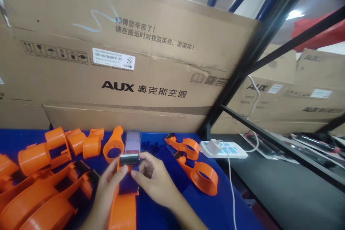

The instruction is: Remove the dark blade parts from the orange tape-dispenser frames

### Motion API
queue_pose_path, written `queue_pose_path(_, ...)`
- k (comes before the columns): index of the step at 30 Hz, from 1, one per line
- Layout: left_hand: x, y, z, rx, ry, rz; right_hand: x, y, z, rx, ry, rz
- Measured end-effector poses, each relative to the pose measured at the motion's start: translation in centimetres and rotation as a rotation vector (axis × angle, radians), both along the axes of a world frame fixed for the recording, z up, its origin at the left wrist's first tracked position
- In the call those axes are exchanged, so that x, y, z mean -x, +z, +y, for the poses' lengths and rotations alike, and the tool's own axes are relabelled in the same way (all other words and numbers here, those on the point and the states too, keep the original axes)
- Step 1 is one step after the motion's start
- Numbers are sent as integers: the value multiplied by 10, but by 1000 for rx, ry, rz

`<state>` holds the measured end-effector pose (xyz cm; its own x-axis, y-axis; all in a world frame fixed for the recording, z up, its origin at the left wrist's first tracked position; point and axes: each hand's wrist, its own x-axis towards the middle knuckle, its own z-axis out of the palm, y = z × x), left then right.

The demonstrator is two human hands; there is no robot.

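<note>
An orange tape dispenser is upright in front of me, its black-and-silver head pointing away. My left hand is closed around its left side, with the thumb near the head. On the other side, my right hand has its thumb and fingers curled against the right end of the head, by a small dark blue part. The fingertips partly hide that part. Just behind the head lies a phone with its screen lit.
Several orange dispensers and frames crowd the blue tabletop at left. Two dispensers lie at right, near small dark blue pieces. A power strip with a white cable sits beside a black rack post. Behind stands a large cardboard sheet.
</note>
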<state>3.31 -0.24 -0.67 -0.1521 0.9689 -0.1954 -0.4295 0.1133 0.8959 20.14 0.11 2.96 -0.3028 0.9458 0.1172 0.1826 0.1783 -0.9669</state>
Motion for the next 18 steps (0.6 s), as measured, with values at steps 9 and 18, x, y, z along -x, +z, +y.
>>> queue_pose_path(9, -3, 8, -4, -121, 57, 42, 2, -4, -12, 102, -2, -13)
queue_pose_path(18, -5, 8, -8, -116, 48, 28, 12, -1, -17, 96, -40, -93)
